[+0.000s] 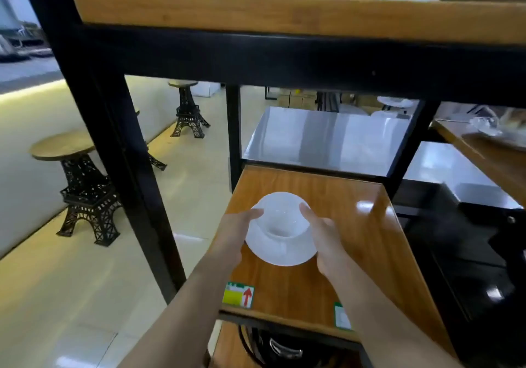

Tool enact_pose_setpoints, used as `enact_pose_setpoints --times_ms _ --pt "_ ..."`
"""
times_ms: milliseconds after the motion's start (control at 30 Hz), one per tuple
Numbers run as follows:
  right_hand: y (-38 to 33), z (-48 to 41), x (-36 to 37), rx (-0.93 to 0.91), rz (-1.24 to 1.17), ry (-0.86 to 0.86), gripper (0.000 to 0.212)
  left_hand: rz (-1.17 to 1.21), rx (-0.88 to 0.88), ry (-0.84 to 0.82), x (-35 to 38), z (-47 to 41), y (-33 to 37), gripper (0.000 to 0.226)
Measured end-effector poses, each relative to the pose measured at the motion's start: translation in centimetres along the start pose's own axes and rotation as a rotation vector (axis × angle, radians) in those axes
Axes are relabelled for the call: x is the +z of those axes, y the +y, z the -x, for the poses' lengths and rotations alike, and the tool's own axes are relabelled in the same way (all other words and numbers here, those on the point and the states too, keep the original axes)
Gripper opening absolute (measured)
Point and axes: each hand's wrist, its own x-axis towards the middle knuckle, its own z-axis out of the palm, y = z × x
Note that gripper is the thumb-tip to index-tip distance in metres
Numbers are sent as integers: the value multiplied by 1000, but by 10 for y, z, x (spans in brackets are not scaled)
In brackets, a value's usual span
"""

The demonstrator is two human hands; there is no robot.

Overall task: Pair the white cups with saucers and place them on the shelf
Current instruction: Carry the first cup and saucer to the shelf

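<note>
A white cup [281, 213] sits on a white saucer [280, 249], both held just above or on the wooden shelf board [327, 191]; contact with the board cannot be told. My left hand [236, 231] grips the pair from the left, fingers on the cup's rim and the saucer's edge. My right hand [324, 233] holds the right side the same way. The cup is upright and empty.
A black metal frame [133, 168] carries the shelf, with an upper wooden board [284, 14] close overhead. A steel table [327, 137] stands behind. Tower-shaped stools [82, 185] stand on the floor at left. A dark pot [281, 350] sits below the shelf.
</note>
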Motion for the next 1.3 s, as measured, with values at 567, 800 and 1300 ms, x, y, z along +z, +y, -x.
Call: enact_pose_setpoints --times_ms 567,800,1300 --pt "-3 -63 40 2 294 229 74 -66 -109 75 0 -79 19 51" --pt "-14 -42 32 -69 404 182 84 -268 -12 59 0 -77 21 55" --pt "-9 76 -54 -483 677 78 80 -881 706 121 6 40 -3 55"
